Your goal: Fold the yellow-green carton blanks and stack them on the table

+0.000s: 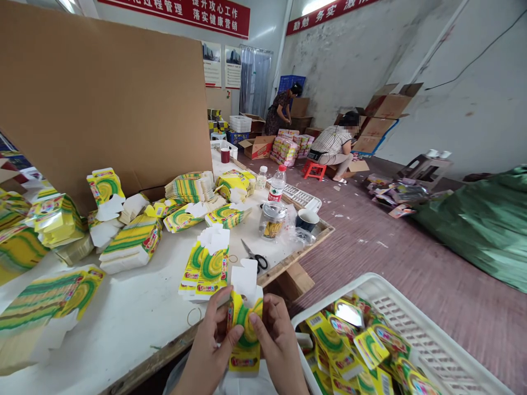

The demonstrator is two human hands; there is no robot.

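Between my two hands is a yellow and green printed carton [245, 329], its white top flaps standing up and open. My left hand [216, 334] grips its left edge, thumb on the front face. On the other side my right hand [276, 334] holds the right edge, thumb also pressing the front. Just beyond lies a small pile of flat cartons [206, 263] on the white table [135, 312]. Black-handled scissors [257, 258] rest close to that pile. At my right a white plastic basket [436, 323] contains many folded cartons [341, 340].
Bundled flat cartons [132, 241] cover the table's left and back, before a large cardboard sheet [107, 99]. A bottle [277, 186], a lidded jar [272, 219] and a dark cup [307, 219] stand near the right edge. Two people work farther back; a green sack [481, 225] lies right.
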